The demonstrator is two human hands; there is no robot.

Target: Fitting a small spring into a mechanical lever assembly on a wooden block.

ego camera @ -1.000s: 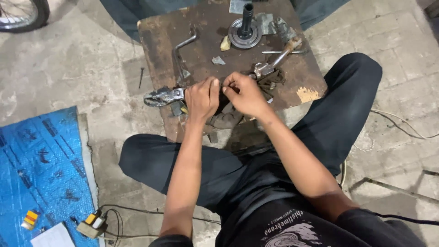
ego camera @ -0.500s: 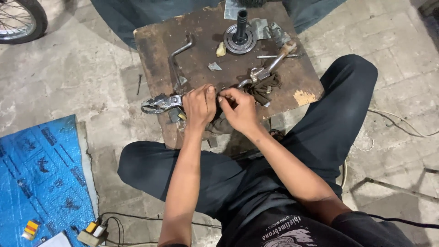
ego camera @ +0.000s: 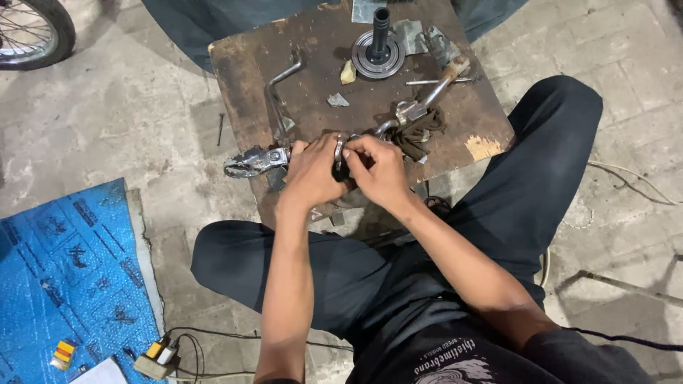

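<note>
A blue plastic sheet (ego camera: 67,277) lies on the floor well left of the rusty brown counter (ego camera: 242,64), with a wheel (ego camera: 35,32) at the far corner beyond it. At the counter's near left edge, a shiny metal part (ego camera: 249,162) juts out over the side; a bent metal lever (ego camera: 277,92) lies just behind it. The left hand (ego camera: 313,174) is curled tight around a small metal ring (ego camera: 339,151) at the counter's near edge, and the right hand (ego camera: 380,171) pinches the same ring from the other side, fingers narrow. Behind the hands stands a round flanged shaft (ego camera: 378,50). A dark rag (ego camera: 420,135) lies right of the ring, touching a chrome handlebar piece (ego camera: 427,99).
</note>
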